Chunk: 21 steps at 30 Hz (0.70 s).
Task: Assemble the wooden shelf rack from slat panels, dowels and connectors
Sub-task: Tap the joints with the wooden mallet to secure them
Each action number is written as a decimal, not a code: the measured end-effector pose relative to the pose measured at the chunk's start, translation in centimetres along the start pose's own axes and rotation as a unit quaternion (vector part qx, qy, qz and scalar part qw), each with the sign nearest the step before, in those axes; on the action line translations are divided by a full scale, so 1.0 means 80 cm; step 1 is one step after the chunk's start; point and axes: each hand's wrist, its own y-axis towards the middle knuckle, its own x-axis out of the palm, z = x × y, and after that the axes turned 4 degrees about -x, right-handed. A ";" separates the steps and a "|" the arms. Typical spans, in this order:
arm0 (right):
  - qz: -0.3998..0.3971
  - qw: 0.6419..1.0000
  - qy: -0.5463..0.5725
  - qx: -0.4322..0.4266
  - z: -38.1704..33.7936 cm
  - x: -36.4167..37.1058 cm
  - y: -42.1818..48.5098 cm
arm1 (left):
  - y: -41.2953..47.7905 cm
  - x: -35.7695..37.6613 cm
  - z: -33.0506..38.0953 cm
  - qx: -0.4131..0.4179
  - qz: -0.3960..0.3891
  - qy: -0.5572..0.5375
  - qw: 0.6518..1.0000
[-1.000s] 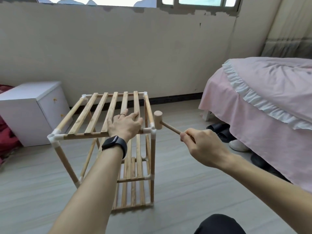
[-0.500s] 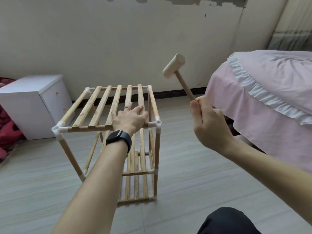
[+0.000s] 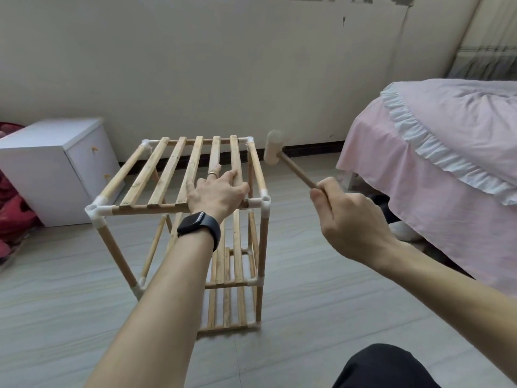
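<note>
- Rack (image 3: 145, 210) is standing assembled; likely only joint-tapping is remaining.
- Left hand (image 3: 216, 193) is pressing flat on its top.
- Right hand (image 3: 352, 222) is gripping a mallet (image 3: 272, 151) beside it.

The pale wooden three-tier shelf rack (image 3: 167, 175) stands upright on the floor (image 3: 307, 275). Its flat top slat panel (image 3: 193, 163) lies level. Round wooden dowels (image 3: 263, 247) form the posts, joined by white plastic corner connectors (image 3: 264, 203). Two lower slat panels (image 3: 237, 270) sit beneath.
</note>
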 end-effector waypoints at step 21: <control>-0.097 0.964 0.207 0.133 -0.003 0.066 0.032 | -0.028 -0.127 -0.078 -0.065 -0.084 0.173 0.979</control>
